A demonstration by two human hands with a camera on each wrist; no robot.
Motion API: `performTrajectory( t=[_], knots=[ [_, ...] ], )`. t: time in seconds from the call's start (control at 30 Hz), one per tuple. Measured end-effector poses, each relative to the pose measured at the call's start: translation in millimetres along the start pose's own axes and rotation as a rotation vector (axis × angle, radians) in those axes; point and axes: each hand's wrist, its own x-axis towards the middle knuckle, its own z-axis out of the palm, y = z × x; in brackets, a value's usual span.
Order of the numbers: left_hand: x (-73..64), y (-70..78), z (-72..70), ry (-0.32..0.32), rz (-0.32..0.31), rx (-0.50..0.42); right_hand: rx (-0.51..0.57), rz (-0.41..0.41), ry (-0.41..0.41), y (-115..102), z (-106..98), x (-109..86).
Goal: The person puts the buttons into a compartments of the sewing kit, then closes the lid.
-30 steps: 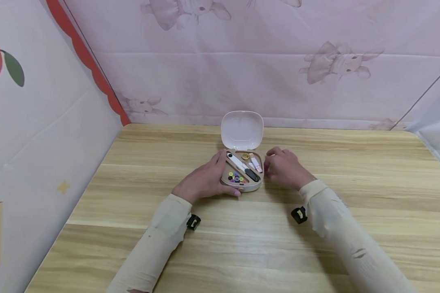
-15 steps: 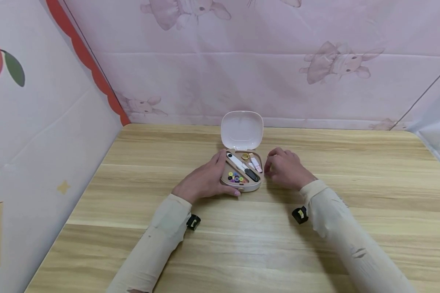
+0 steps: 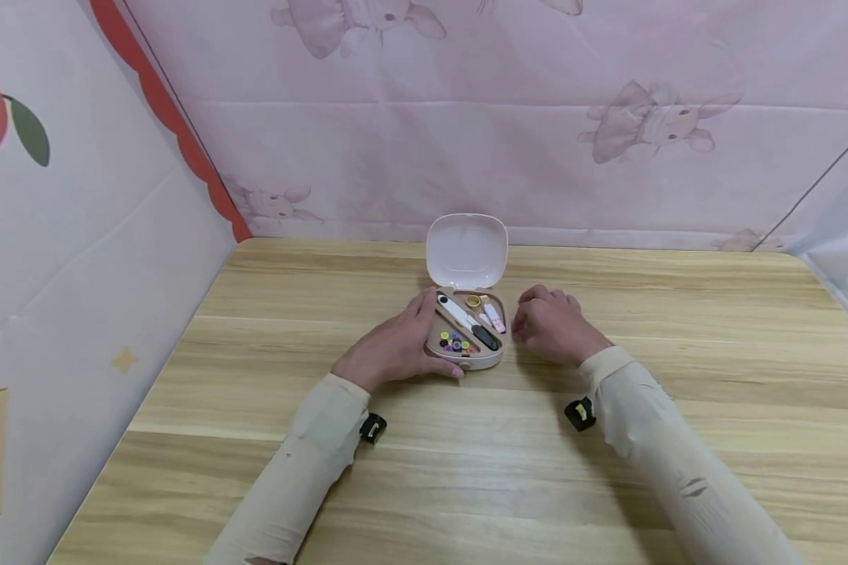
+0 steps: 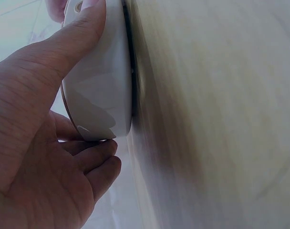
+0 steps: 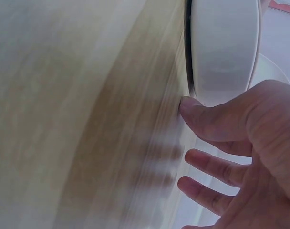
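Observation:
A small white sewing box (image 3: 482, 362) stands on the table with its lid (image 3: 466, 251) raised at the back. Inside, white-and-black thread snips (image 3: 466, 320) lie diagonally across the middle. Small colourful buttons (image 3: 455, 343) fill the front left compartment; a gold ring (image 3: 473, 301) and a small white-and-pink piece (image 3: 493, 315) occupy the right one. My left hand (image 3: 396, 345) grips the box, thumb across the front by the catch, fingers along the left side. Just off the right side is my right hand (image 3: 551, 326), fingers loosely bent and spread, thumb tip (image 5: 190, 102) near the box's lower edge.
The box rests on a wood-grain table (image 3: 424, 471). A pink rabbit-print cloth (image 3: 466, 141) hangs behind the table's back edge, and a white fruit-print cloth (image 3: 113, 259) borders the left. Each wrist carries a black camera mount (image 3: 373, 428).
My right hand has shifted slightly to the right, away from the box. The left hand and the box have stayed in place.

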Motion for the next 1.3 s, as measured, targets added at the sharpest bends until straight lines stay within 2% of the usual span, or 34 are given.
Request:
performTrajectory(
  t=[0.9, 1.3],
  knots=[
    [-0.2, -1.7, 2.2, 0.003, 0.011, 0.001, -0.064, -0.029, -0.019, -1, 3, -2.1],
    [1.4, -2.9, 3.2, 0.007, 0.021, 0.026, -0.029, -0.039, 0.072, -5, -9, -3.0]
  ],
)
